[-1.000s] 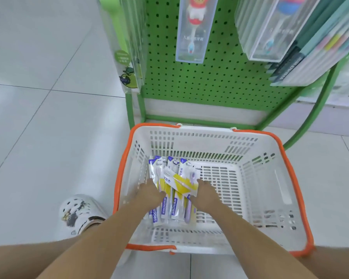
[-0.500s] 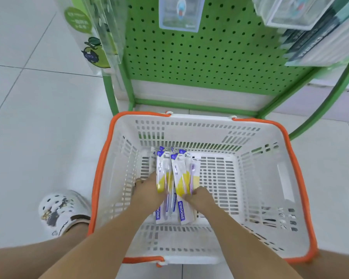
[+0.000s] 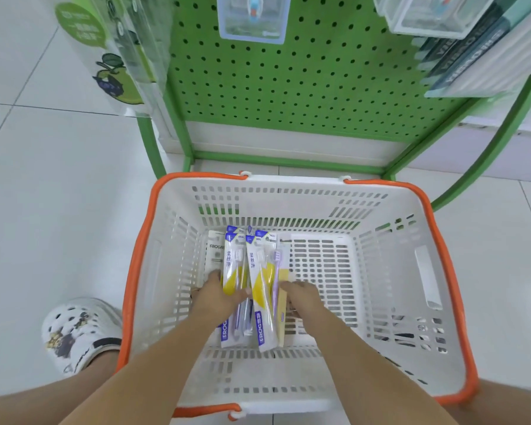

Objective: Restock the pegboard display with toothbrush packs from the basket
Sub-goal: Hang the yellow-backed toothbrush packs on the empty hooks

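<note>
Head view. White basket, orange rim, on floor below green pegboard. Toothbrush packs stacked at basket's left floor, between both grips. Left hand grip curled round left pack's side; right hand grip pinching right pack's edge. Bare basket floor right of right grip; walls well apart.
</note>
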